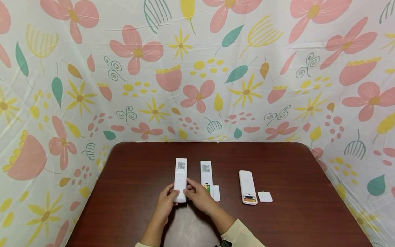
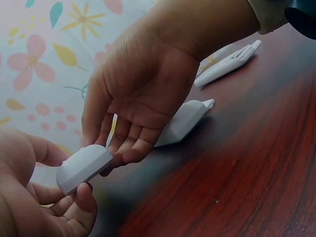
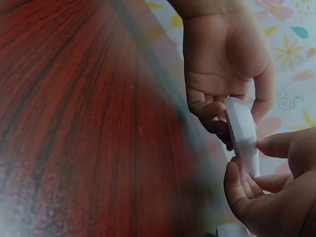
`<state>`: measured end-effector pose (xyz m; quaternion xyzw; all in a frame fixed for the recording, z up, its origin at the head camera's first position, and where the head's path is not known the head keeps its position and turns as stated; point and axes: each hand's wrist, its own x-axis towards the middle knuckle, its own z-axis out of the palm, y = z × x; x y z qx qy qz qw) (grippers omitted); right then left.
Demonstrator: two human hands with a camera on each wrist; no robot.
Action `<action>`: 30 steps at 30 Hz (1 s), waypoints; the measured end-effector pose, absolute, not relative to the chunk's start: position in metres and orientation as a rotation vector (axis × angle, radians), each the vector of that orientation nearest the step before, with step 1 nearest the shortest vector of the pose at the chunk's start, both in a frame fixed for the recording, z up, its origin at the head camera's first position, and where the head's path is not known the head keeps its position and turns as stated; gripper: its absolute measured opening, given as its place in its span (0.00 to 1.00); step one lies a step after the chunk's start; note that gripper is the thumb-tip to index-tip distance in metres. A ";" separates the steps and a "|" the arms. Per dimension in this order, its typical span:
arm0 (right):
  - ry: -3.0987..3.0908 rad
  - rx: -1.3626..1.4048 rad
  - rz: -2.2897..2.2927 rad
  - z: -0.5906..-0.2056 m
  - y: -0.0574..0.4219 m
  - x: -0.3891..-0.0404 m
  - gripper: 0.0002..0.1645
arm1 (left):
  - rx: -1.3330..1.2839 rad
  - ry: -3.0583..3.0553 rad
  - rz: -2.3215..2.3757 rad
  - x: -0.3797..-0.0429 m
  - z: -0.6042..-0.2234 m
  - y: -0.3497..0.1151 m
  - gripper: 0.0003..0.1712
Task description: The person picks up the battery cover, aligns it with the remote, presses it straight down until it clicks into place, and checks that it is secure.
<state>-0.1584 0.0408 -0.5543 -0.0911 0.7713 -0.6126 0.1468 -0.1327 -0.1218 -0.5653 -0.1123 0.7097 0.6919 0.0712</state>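
A white remote control (image 1: 180,181), back side up with a printed label at its far end, is held between both hands over the table. My left hand (image 1: 165,201) grips its near left side, thumb on the back face and fingers curled beneath. From the other side my right hand (image 1: 200,196) pinches it, with the thumb on the back face too. The left wrist view shows the rounded end of the remote (image 2: 85,168) between the fingers of both hands. In the right wrist view, the remote's edge (image 3: 241,129) is seen side-on, raised off the tabletop.
Right of the hands lies a second white remote (image 1: 206,171) with batteries exposed and its loose cover (image 1: 216,193) beside it. Farther right are a third remote (image 1: 247,185), battery bay uncovered, and a small square cover (image 1: 265,197). A flowered cloth (image 1: 197,68) surrounds the brown table (image 1: 296,164).
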 end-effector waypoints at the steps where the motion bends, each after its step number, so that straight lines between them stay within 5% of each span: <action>1: 2.223 -0.266 -1.761 -0.555 0.040 -0.158 0.36 | -0.342 2.137 2.081 -0.133 -0.565 -0.122 0.31; 30: 2.257 -0.361 -1.643 -0.559 0.026 -0.162 0.35 | -0.363 2.213 2.070 -0.136 -0.570 -0.132 0.32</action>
